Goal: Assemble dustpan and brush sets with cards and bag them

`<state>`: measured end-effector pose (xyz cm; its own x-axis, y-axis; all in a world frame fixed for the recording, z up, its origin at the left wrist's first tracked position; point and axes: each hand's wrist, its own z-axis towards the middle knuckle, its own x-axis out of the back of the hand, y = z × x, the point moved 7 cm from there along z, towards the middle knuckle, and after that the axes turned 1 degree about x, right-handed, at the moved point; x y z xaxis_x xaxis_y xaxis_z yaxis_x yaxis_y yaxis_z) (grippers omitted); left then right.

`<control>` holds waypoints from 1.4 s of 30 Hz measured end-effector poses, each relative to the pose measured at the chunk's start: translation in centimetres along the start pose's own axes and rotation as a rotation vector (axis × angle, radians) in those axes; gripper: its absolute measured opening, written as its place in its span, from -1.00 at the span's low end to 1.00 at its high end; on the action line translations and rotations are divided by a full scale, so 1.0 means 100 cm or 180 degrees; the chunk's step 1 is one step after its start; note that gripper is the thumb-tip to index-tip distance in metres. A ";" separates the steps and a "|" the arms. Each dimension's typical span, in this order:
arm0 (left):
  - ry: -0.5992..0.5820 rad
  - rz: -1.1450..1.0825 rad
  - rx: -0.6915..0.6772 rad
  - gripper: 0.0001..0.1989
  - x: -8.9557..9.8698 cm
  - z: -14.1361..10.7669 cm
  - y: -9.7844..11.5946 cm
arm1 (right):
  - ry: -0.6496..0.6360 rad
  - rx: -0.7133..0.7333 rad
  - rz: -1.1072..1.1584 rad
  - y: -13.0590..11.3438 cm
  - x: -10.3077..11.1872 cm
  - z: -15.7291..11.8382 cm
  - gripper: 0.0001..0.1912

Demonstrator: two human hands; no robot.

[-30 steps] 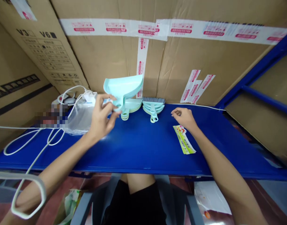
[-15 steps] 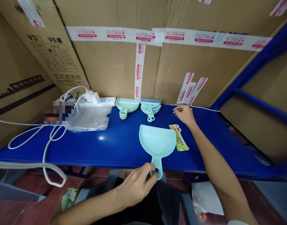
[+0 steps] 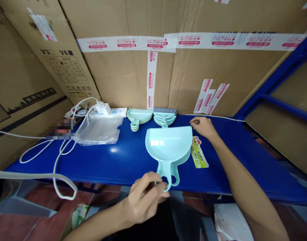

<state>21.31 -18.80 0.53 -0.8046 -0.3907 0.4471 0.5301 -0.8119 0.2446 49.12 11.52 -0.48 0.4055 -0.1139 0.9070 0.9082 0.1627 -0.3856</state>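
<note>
A light turquoise dustpan (image 3: 169, 144) is tilted up above the blue table, my left hand (image 3: 147, 197) closed on the ring at the end of its handle. Under it, a second turquoise dustpan (image 3: 175, 173) shows its handle and part of its edge. My right hand (image 3: 202, 126) rests on the table to the right of the pans, its fingers curled together with nothing visible in them. Printed yellow-green label cards (image 3: 200, 155) lie just below that hand, partly behind the raised dustpan.
At the back of the blue table (image 3: 98, 164) stand stacked dustpans (image 3: 140, 115) and, beside them, stacked pieces with a grey-bristled brush (image 3: 165, 111). Clear plastic bags (image 3: 99, 132), a white adapter (image 3: 102, 108) and loose white cables (image 3: 58, 160) lie left. Taped cardboard (image 3: 118, 73) rises behind.
My left hand has raised and tilted a dustpan, and a second one now shows beneath it. My right hand's fingers are more curled. The whole view has shifted slightly.
</note>
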 end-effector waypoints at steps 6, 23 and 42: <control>-0.0283 0.0543 0.0426 -0.75 0.053 -0.042 -0.024 | -0.0901 -0.0152 -0.0819 -0.017 -0.010 -0.031 -0.71; -0.1027 0.0184 0.0988 -0.65 0.067 -0.052 -0.092 | -0.1089 0.1279 -0.0393 -0.079 -0.026 -0.052 -0.63; -0.3028 0.2541 0.2576 -0.18 0.057 0.024 -0.337 | -0.1327 0.1466 0.0073 -0.090 -0.049 -0.052 -0.54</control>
<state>-0.47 7.35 -3.09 0.0679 0.0766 0.9947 0.9957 0.0570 -0.0724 39.53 5.53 -2.35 0.2654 0.2719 0.9250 0.7240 0.5773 -0.3775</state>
